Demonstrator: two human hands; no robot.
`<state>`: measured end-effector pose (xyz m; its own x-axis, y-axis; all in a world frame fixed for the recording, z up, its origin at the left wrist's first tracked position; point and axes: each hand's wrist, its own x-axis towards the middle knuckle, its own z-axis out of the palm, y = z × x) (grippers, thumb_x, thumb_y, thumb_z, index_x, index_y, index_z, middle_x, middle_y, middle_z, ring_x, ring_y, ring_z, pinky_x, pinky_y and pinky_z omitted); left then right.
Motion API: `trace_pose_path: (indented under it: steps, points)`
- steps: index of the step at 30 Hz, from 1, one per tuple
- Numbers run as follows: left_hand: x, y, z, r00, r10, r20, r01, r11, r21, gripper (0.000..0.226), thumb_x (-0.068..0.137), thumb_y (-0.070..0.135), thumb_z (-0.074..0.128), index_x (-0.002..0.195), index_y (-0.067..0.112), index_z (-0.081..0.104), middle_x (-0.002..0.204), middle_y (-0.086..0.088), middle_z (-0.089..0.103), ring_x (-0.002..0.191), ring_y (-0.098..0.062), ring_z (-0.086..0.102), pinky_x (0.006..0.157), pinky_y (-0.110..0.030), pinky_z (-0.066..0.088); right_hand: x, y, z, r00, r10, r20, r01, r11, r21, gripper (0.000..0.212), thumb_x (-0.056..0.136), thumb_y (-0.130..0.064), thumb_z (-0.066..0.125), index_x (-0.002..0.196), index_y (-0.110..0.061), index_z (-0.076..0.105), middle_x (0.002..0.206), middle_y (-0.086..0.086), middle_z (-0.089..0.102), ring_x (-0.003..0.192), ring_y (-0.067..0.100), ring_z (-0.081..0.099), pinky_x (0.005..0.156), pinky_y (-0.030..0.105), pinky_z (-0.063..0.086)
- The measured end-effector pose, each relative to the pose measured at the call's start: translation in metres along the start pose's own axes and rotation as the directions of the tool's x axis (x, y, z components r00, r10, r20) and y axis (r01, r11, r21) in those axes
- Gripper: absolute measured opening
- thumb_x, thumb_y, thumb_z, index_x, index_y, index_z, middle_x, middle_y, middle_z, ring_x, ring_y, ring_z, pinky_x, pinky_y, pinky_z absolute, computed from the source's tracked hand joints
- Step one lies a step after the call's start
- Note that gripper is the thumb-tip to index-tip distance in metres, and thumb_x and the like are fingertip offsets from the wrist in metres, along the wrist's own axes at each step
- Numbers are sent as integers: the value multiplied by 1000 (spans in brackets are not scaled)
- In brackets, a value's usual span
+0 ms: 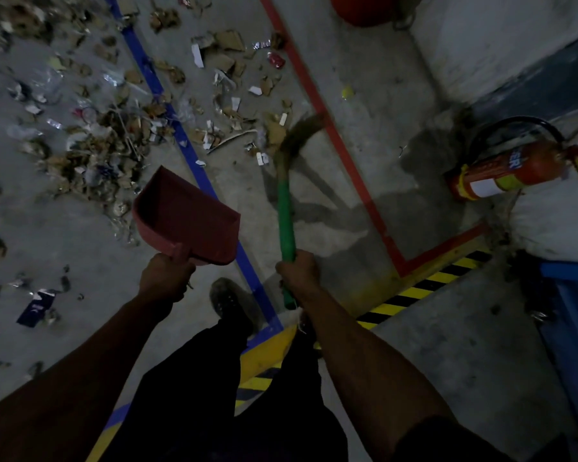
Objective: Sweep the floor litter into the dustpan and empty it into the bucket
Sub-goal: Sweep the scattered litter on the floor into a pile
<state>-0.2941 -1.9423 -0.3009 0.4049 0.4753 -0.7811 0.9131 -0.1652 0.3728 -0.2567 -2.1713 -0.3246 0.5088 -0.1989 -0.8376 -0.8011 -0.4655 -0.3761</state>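
- My left hand [166, 276] grips the stub handle of the red dustpan [187, 216], fingers curled round it; the pan is held off the floor, mouth tilted toward the upper left of the frame, and looks empty inside.
- My right hand [297, 271] grips the green handle of the broom [286, 211] near its lower end; the bristle head sits near frame centre, blurred, at the edge of the scatter.
- Floor litter [94, 151]: torn cardboard, paper slips, foil wrappers and clear plastic film, thickest at left centre, thinner toward top centre.
- Handling judgement: all of it light, dry and loose. Film and foil will likely skid or lift under a fast stroke; short low strokes suit. Flat cardboard may jam at the pan lip.
- Dustpan reads as rigid thin plastic, light; the handle is the only sensible hold, lip pressed flat to the floor.
- Bucket: a red rounded object at the top edge may be it; I cannot tell.
- Floor [347, 78]: bare grey concrete, dusty, with a blue line [187, 151] and a red line [334, 135] painted on it, and black-and-yellow hazard stripes at lower right.
- Room: dim. A fire extinguisher [511, 171] is at the right, by a pale wall.
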Motion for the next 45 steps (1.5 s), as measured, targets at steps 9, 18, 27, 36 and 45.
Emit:
trace_pose_path:
  steps: [9,18,27,36,45]
  points:
    - [-3,5,-13,999,39,10,-38,999,-18,32,80,46,51,63,19,56,64,-9,59,50,-25,55,47,-28,43,-2,23,-32,980,8,-198,-6,1000,11,23,84,-8,67,107,-3,67,80,13,66,56,20,61,43,20,46]
    - [12,-15,-27,999,-34,-26,33,999,-14,20,82,21,57,64,11,55,57,-9,55,46,-24,52,43,-25,42,32,-44,21,999,34,-10,-34,996,-79,32,82,-11,68,113,-4,61,90,11,68,68,23,67,50,25,51]
    - [12,-13,-32,994,-109,-9,107,982,-159,17,81,15,61,69,4,57,59,-10,53,46,-21,46,43,-24,37,22,-93,42,992,-113,57,122,973,-196,32,85,-9,64,117,-5,62,104,16,68,91,34,69,78,46,60]
    - [-10,42,-26,992,-68,104,102,926,-363,20,83,5,62,67,2,52,57,-8,46,45,-16,36,37,-19,28,-22,-51,-56,945,-307,-114,279,936,-214,20,78,-7,65,96,-16,65,75,6,61,68,29,64,56,29,52]
    - [-11,132,28,994,-36,102,78,890,-449,17,84,8,68,73,0,57,62,-12,50,46,-17,39,36,-18,30,71,-64,-167,973,46,-225,16,964,264,34,90,6,57,122,-5,54,95,18,57,67,29,59,74,47,57]
